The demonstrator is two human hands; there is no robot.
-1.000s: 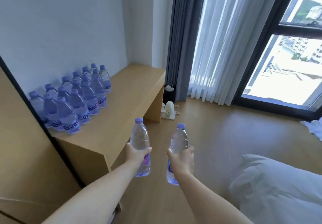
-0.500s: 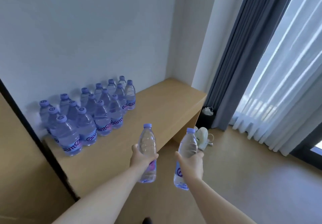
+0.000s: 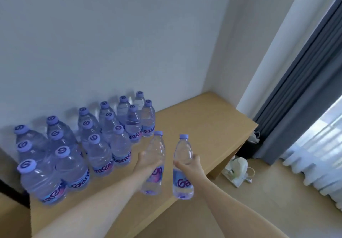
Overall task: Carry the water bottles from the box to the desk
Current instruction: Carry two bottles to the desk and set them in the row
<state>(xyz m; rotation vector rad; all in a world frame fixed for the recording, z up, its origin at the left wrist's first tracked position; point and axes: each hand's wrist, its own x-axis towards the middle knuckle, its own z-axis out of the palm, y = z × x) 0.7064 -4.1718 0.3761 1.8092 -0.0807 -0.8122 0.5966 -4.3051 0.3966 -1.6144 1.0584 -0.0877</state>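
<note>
Each hand, left (image 3: 148, 163) and right (image 3: 190, 165), wraps a bottle (image 3: 154, 162) (image 3: 182, 167) mid-body, upright above the bench (image 3: 194, 126), probably to extend the packed rows (image 3: 83, 145).

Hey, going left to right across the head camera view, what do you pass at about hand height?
Cluster of bottles on the desk → bottle in the left hand → bottle in the right hand → white appliance on the floor → grey curtain.

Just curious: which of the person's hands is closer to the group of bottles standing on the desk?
Left. The left hand is just right of the standing bottles; the right hand is further right, beyond it.
</note>
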